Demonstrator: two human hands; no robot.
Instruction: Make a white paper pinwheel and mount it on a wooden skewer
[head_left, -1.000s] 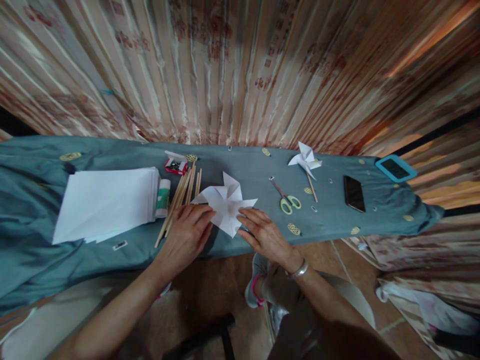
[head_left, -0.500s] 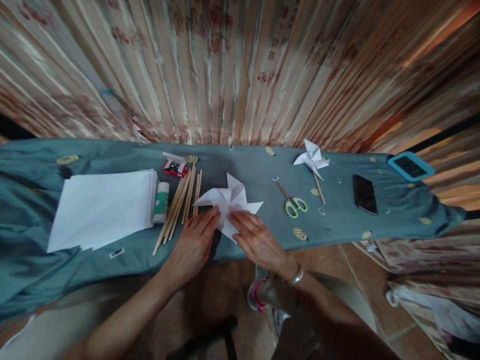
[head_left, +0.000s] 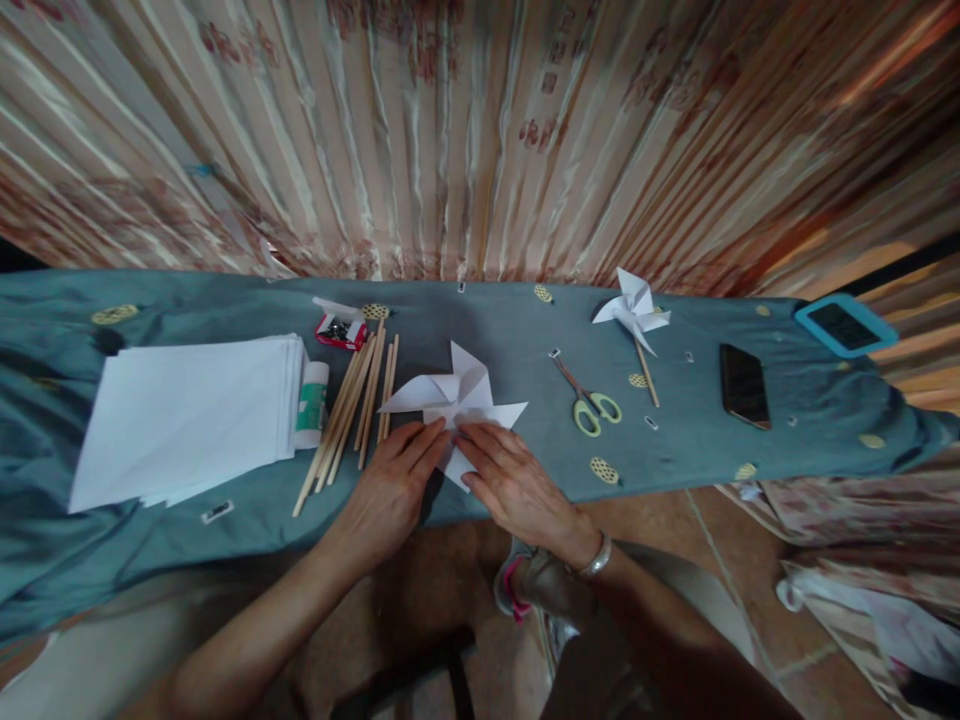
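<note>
A white paper pinwheel [head_left: 472, 380] without a stick lies on the cloth in front of me, its blades folded towards the middle. My left hand [head_left: 394, 485] has its fingers close together, fingertips pressed on the pinwheel's left near side. From the other side my right hand [head_left: 517, 490], with a silver bracelet at the wrist, presses its fingers on the centre and lower right blade. The fingertips of both hands nearly meet and cover part of the centre. Several wooden sticks [head_left: 345, 410] lie just left of the pinwheel.
Left of the sticks are a glue stick [head_left: 311, 405], a stack of white paper [head_left: 187, 415] and an open red box of small metal pieces [head_left: 341, 330]. To the right lie scissors [head_left: 587, 400], a finished pinwheel [head_left: 631, 312], a phone [head_left: 745, 385] and a blue-framed device [head_left: 846, 325].
My left fingertips have slid slightly right towards the pinwheel's centre, and the gap between both hands has narrowed. The view has shifted a little; the other objects lie as before.
</note>
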